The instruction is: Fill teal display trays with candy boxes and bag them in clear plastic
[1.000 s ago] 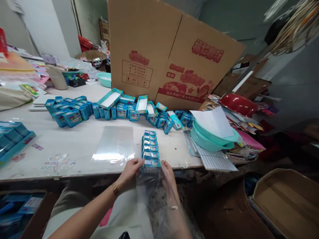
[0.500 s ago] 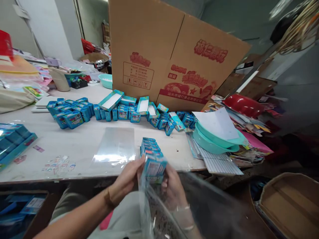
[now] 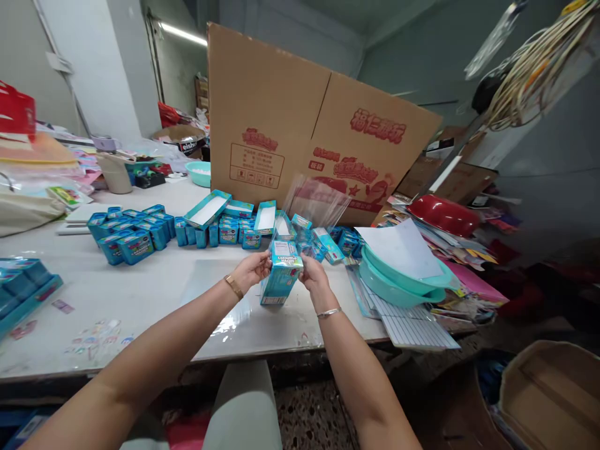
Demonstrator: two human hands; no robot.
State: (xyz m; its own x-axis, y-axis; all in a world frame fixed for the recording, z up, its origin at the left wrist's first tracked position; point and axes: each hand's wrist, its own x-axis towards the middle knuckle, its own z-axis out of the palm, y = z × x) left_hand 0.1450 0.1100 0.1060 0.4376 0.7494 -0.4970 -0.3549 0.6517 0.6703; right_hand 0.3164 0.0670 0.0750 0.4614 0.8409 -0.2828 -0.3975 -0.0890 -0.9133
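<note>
A blue candy box [image 3: 282,284] with a printed top panel stands tilted at the front of the table. Clear plastic bag film [image 3: 323,197] flares up and away from its far end. At the box's upper left corner, my left hand [image 3: 255,270] is closed, pinching the bag's edge. My right hand [image 3: 313,276] grips the film the same way at the upper right corner. Both hands' fingertips lie close against the box sides, partly hidden.
Behind stand rows of small blue boxes [image 3: 135,245] and open blue trays [image 3: 206,210], backed by a large cardboard carton [image 3: 267,81]. Turquoise basins [image 3: 396,284] with white paper are on the right. A filled blue tray [image 3: 32,306] lies at the left edge.
Both hands have moved forward and up from the table's front edge, with the box now over the table. The film that trailed toward my lap now points away toward the carton.
</note>
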